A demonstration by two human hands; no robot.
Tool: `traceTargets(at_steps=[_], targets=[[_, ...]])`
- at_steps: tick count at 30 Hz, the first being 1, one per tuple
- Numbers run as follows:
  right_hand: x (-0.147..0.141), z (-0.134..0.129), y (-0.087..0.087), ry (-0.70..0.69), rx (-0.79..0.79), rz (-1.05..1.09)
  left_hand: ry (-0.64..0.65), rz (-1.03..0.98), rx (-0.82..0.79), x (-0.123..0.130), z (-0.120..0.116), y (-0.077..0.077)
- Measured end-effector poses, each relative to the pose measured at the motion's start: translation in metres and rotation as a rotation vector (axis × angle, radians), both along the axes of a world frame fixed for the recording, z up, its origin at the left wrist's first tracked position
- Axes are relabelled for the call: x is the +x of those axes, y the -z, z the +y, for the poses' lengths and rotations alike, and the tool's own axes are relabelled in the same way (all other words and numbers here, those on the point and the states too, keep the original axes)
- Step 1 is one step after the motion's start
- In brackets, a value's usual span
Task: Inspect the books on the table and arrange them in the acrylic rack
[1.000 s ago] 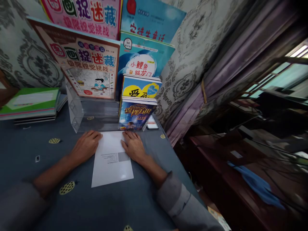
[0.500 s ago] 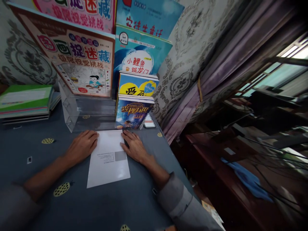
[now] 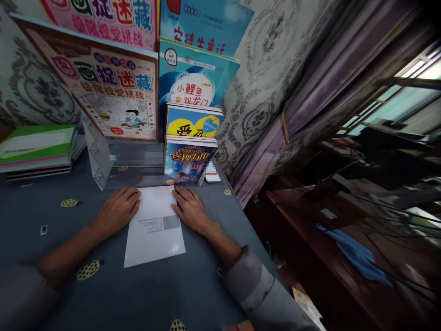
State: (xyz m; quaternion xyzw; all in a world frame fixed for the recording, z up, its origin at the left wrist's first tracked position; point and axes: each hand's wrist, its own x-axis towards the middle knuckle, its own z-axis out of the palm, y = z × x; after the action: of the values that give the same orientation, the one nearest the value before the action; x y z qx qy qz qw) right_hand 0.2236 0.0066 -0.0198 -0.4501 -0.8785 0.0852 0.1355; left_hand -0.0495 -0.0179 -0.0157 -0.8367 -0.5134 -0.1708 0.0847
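Note:
A white sheet or booklet (image 3: 155, 239) with small print and a grey square lies flat on the dark blue tablecloth (image 3: 138, 294). My left hand (image 3: 119, 209) rests beside its upper left edge, palm down, fingertips touching the edge. On the opposite side my right hand (image 3: 191, 209) lies palm down with its fingers spread, its fingertips at the upper right edge. Neither hand grips anything. Just beyond the sheet stands a clear stepped rack (image 3: 134, 177) holding upright books, among them a dark blue book (image 3: 186, 158) and a brown-bordered picture book (image 3: 113, 92).
A stack of books with a green cover (image 3: 36, 142) lies at the left by the patterned wall. Right of the rack sits a small white triangular object (image 3: 212, 174). Beyond the table's right edge are a purple curtain (image 3: 272, 142), a dark red desk (image 3: 299, 216) and a blue cloth (image 3: 361, 257).
The view has shifted slightly, so the books in the rack appear a little further left. Both hands and the white sheet keep their places relative to each other.

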Motion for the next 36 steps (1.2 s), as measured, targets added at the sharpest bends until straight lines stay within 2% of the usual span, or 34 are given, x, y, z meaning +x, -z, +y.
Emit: traceTargets(at_steps=[5,9,14,20,29,36], targets=[[-0.001,0.001,0.0,-0.006,0.017,0.002,0.014,0.076,0.047,0.003,0.0,0.002],[-0.003,0.0,-0.004,0.009,0.01,-0.006,0.046,0.053,0.02,0.011,-0.001,0.003],[-0.002,0.0,-0.008,0.01,-0.027,0.002,0.184,0.009,-0.009,0.034,0.005,0.002],[0.003,0.008,-0.007,-0.007,-0.095,0.067,0.315,0.005,-0.048,0.058,0.022,0.002],[0.009,0.017,0.002,-0.103,-0.112,0.195,0.358,0.019,-0.072,0.059,0.029,0.004],[0.009,0.019,0.005,-0.094,-0.109,0.195,0.458,-0.05,-0.052,0.062,0.023,0.004]])
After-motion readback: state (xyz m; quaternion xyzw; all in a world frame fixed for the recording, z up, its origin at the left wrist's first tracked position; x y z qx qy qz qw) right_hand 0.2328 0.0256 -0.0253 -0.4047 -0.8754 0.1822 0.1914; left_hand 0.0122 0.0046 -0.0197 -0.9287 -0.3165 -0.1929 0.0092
